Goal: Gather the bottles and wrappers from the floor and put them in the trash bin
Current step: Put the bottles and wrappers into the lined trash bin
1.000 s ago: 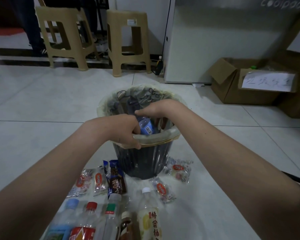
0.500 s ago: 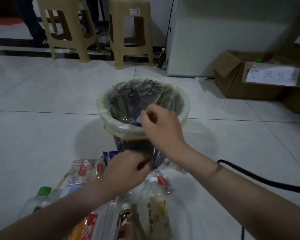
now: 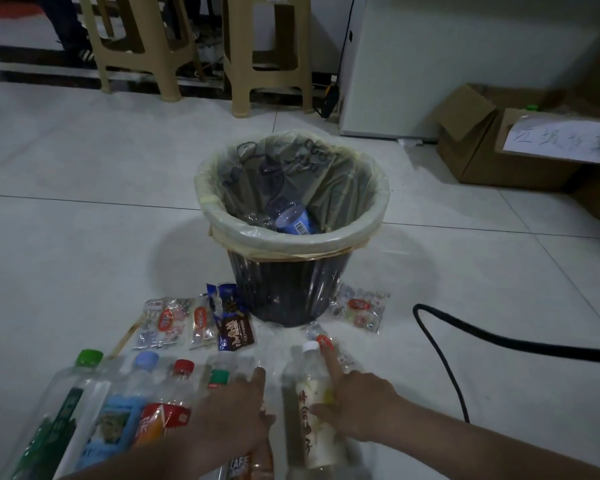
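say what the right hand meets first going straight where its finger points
Probably the small red-labelled wrapper, right at the fingertip of the right hand; beyond it, the trash bin base. Depth unclear.
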